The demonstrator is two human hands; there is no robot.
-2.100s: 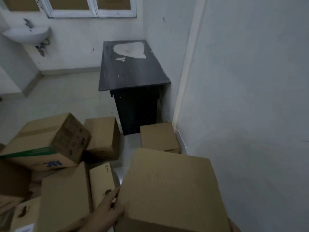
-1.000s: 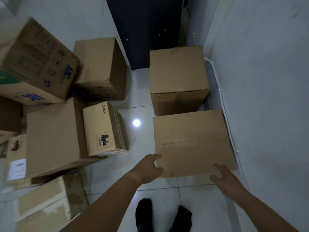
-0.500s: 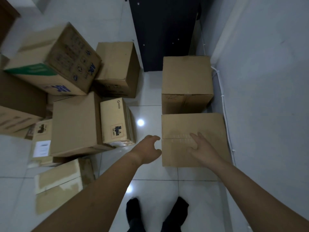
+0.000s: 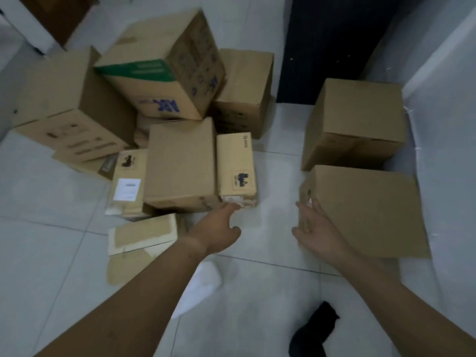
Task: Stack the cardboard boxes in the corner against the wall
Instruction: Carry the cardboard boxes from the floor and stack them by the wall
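Looking down through the head camera, I have both arms stretched out over the tiled floor (image 4: 278, 176). The left grip (image 4: 219, 228) holds nothing, its fingers loosely curled and its fingertips right at the near end of the narrow box (image 4: 235, 163). The blur stops me from telling whether they touch it. The right grip (image 4: 318, 228) is spread, palm turned towards the left face of the near box (image 4: 368, 210), and again I cannot tell if it makes contact.

That near box sits on the floor against the wall (image 4: 445, 130). The far box (image 4: 358, 112) is just beyond it, close to the dark cabinet (image 4: 329, 47). They lie one behind the other, not one on top of the other, so I judge the stacking barely begun.

What matters for the next reach is the narrow box. It lies straight ahead of the left grip, with its long axis running away from me, its short labelled end nearest, and its left flank tight against the plain box (image 4: 180, 161). The left grip is clearly the nearer one; the right is well apart from it, across the open strip of floor. I expect I will need to draw that box out by its near end before the right can take its other side, and then carry it rightwards to the wall
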